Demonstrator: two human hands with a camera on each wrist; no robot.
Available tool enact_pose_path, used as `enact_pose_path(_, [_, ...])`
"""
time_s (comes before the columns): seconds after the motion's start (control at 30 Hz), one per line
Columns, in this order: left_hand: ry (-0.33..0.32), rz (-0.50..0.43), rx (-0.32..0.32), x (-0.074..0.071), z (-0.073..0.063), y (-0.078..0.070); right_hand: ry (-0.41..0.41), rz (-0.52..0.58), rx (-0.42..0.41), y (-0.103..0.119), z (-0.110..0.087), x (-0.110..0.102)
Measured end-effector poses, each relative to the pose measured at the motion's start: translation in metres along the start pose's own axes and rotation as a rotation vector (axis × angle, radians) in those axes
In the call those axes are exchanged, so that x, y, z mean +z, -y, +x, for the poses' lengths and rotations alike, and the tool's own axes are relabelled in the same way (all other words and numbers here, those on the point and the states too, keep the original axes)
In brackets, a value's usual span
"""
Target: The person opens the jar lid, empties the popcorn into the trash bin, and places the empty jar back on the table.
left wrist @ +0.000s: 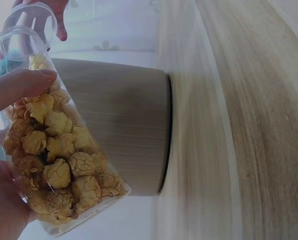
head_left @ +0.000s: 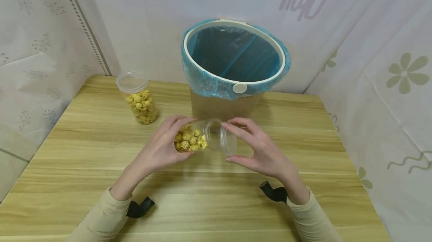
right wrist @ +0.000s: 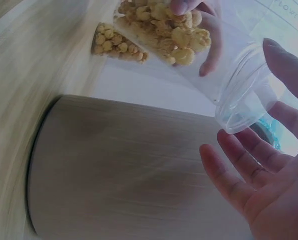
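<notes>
My left hand (head_left: 163, 142) grips a clear plastic jar (head_left: 199, 125) tipped on its side above the table, its mouth toward the right. Yellow popcorn (head_left: 190, 141) lies in the closed-end part, and the left wrist view shows the thumb across the jar wall (left wrist: 81, 122). At the mouth, a clear round lid (head_left: 230, 142) is held between the thumb and fingers of my right hand (head_left: 263, 150). The right wrist view shows the lid (right wrist: 244, 112) close to the rim; whether they touch I cannot tell.
A second clear jar (head_left: 141, 103) with popcorn stands upright at the back left of the wooden table (head_left: 202, 204). Behind the hands stands a brownish bin (head_left: 222, 105) lined with a blue bag (head_left: 202, 79). Patterned cloth walls (head_left: 141, 17) enclose the table.
</notes>
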State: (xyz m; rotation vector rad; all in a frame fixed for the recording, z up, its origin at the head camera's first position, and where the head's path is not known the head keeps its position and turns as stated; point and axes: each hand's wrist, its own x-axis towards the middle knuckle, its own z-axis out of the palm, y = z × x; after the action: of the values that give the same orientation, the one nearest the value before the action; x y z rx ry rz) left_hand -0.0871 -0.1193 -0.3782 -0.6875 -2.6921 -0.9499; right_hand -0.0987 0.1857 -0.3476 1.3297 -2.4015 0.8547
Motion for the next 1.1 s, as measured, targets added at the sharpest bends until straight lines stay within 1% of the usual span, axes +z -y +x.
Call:
enact_pose_path(0.3, [-0.010,-0.014,-0.011,-0.001,0.001,0.000,0.007,0.019,0.061,-0.010,-0.011,0.001])
enact_pose_path(0.67, [-0.080,-0.054,0.027,-0.002,0.001,0.001,0.032,0.018,0.124,-0.025,-0.024,0.001])
enact_pose_path(0.9, [-0.086,-0.075,0.004,-0.005,0.001,-0.001,0.055,0.011,0.147,-0.038,-0.034,0.003])
enact_pose_path(1.0, [-0.086,-0.085,-0.004,-0.007,0.002,-0.002,0.053,0.036,0.170,-0.046,-0.041,0.005])
enact_pose_path(1.1, [-0.096,-0.091,-0.002,-0.009,0.003,-0.004,0.060,0.081,0.221,-0.054,-0.049,0.005])
